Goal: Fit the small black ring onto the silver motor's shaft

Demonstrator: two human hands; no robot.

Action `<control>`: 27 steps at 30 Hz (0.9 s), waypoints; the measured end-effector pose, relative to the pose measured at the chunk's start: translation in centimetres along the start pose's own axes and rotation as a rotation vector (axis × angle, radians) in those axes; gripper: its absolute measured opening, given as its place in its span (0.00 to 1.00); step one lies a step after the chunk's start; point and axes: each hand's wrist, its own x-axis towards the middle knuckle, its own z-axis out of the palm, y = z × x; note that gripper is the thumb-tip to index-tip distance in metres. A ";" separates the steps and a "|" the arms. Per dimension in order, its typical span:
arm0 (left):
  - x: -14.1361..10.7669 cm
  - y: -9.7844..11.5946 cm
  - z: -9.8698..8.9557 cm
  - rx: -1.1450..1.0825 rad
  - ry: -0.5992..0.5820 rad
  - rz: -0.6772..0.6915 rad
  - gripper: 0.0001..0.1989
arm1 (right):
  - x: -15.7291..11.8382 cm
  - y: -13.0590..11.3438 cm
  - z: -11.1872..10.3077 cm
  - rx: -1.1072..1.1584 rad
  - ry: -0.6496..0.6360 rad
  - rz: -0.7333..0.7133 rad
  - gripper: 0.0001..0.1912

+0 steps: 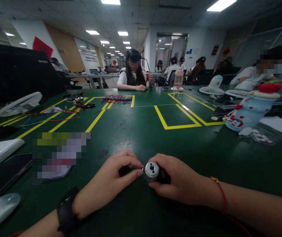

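A short metal cylinder with a silver end face, a dark centre hole and small dark holes beside it stands upright in front of me. My right hand is wrapped round its right side. Just left of the cylinder, my left hand pinches a tiny shiny piece between thumb and forefinger; what the piece is cannot be made out. The pinched fingertips are very close to the cylinder's rim.
Yellow tape marks the green table. A blue bottle and small fans are at the right; a mouse, keyboard and monitor at the left. Wires lie farther back, before a seated person.
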 end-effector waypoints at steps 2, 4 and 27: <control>0.0 0.6 0.0 -0.023 0.105 0.005 0.06 | 0.1 0.0 0.0 -0.019 -0.011 -0.018 0.15; -0.1 1.2 0.1 -0.019 0.186 0.023 0.06 | 0.1 0.1 0.1 -0.041 -0.013 -0.040 0.15; -0.4 2.7 0.4 0.121 0.134 0.059 0.09 | 0.2 0.3 0.2 -0.081 -0.014 -0.068 0.13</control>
